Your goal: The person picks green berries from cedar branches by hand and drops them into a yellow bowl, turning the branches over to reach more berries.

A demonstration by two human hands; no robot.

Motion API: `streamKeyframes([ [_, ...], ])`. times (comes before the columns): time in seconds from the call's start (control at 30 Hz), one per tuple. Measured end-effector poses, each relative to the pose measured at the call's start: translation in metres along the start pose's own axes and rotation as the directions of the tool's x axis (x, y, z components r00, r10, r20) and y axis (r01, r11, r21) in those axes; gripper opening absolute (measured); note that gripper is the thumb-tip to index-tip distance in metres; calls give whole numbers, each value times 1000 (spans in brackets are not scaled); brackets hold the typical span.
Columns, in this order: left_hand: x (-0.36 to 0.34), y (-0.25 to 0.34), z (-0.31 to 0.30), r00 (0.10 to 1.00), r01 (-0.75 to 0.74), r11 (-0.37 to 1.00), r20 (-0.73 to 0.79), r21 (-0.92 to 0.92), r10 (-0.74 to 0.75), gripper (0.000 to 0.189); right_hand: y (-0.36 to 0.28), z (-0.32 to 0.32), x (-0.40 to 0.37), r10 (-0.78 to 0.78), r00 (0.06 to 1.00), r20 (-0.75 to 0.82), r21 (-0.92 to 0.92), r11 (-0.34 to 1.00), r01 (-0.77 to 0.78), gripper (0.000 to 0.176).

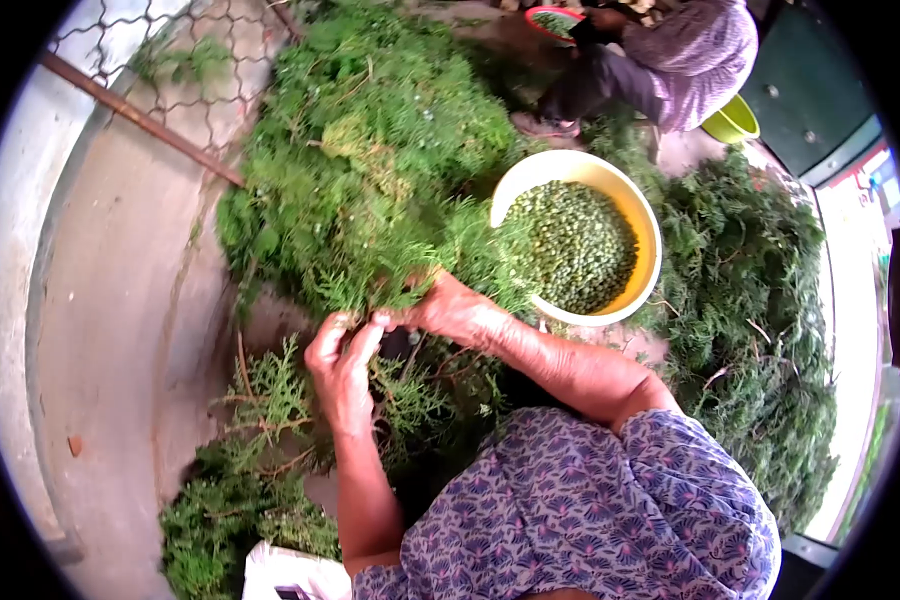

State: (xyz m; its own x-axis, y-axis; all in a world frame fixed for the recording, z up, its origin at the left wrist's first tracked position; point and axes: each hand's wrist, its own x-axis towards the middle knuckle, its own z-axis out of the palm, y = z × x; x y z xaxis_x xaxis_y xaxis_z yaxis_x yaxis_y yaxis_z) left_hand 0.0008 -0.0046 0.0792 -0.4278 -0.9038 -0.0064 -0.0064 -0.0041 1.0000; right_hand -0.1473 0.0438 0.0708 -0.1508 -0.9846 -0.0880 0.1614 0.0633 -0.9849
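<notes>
My left hand (342,375) is closed, with its thumb and fingers pinched together at a leafy evergreen branch (355,275). Close against it, my right hand (450,308) also pinches at the sprigs, and the fingertips of both hands nearly meet. What exactly lies between the fingertips is partly covered by the fingers and foliage. Just beyond my right hand stands a yellow bucket (652,235) holding a heap of small green cones or berries (575,245). Some sprigs hang over the bucket's left side.
A large pile of cut evergreen branches (380,130) lies ahead, with another heap (750,340) at the right. Another person (690,60) sits at the back with a red-rimmed bowl (555,22). A green tub (733,120) and a wire-mesh frame (145,120) stand farther off.
</notes>
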Motion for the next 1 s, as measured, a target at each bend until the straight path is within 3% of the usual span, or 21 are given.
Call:
streamKeyframes([
  [0.07, -3, 3, 3, 1000, -5, 1000, -26, 3, 5, 7, -4, -4, -2, 29, 999, 24, -13, 1000, -29, 22],
  [0.13, -2, 0, 4, 998, -47, 998, -38, -49, 45, 6, 8, -8, 1, 40, 993, 107, 127, 990, -54, 23],
  [0.2, -3, 0, 6, 997, -76, 996, -19, -51, 76, 4, 29, -9, 5, -167, 983, 77, 103, 982, 159, 22],
  [0.23, -3, -2, 6, 997, -80, 992, 3, -93, 81, 5, 34, -6, 3, -188, 981, 48, 349, 924, 160, 20],
  [0.27, -3, -2, 4, 997, -81, 992, 7, -92, 82, 5, 38, -7, 1, -190, 981, 44, 349, 923, 163, 20],
  [0.33, -3, 0, 0, 998, -50, 997, 19, -66, 52, 7, 0, 3, -9, 193, 979, 60, 507, 839, -197, 22],
  [0.4, -1, -5, -1, 996, -69, 989, 54, -131, 77, 8, 0, 10, -10, 138, 990, -24, 473, 874, -111, 25],
  [0.47, -2, -4, -1, 996, -87, 991, 21, -100, 89, 8, -11, 14, -18, 182, 974, -136, 448, 888, -103, 26],
  [0.53, -2, -4, -3, 996, -86, 994, 23, -60, 88, 9, -8, 12, -13, 69, 997, -34, 384, 922, -51, 27],
  [0.6, -4, -6, 0, 996, -83, 996, -35, -30, 81, 8, -4, 14, -14, 114, 991, -72, 382, 921, -78, 26],
  [0.67, -5, -9, 4, 997, -19, 993, -79, -113, 10, 6, 1, 13, -14, 31, 999, -42, 330, 944, -16, 40],
  [0.73, -7, -8, 4, 998, 16, 994, -65, -104, -23, 7, -4, 8, -13, 43, 999, 13, 189, 981, -45, 41],
  [0.8, -4, -14, -2, 1000, -9, 991, -12, -136, 7, 9, 1, 5, -11, 34, 997, 67, 226, 973, -48, 27],
  [0.83, -4, -12, -3, 999, 30, 971, -9, -236, -33, 10, -3, 5, -12, 52, 995, 87, 297, 952, -76, 31],
  [0.87, -3, -9, -3, 998, 64, 940, 1, -334, -68, 11, 8, 1, -9, 48, 988, 146, 482, 869, -114, 34],
  [0.93, -2, -12, -3, 994, 103, 920, 6, -379, -109, 8, 19, -5, -4, 26, 985, 173, 594, 795, -125, 38],
  [1.0, -2, -16, 0, 978, 118, 868, -94, -482, -185, 6, 20, -9, -3, 34, 983, 182, 641, 754, -145, 37],
])
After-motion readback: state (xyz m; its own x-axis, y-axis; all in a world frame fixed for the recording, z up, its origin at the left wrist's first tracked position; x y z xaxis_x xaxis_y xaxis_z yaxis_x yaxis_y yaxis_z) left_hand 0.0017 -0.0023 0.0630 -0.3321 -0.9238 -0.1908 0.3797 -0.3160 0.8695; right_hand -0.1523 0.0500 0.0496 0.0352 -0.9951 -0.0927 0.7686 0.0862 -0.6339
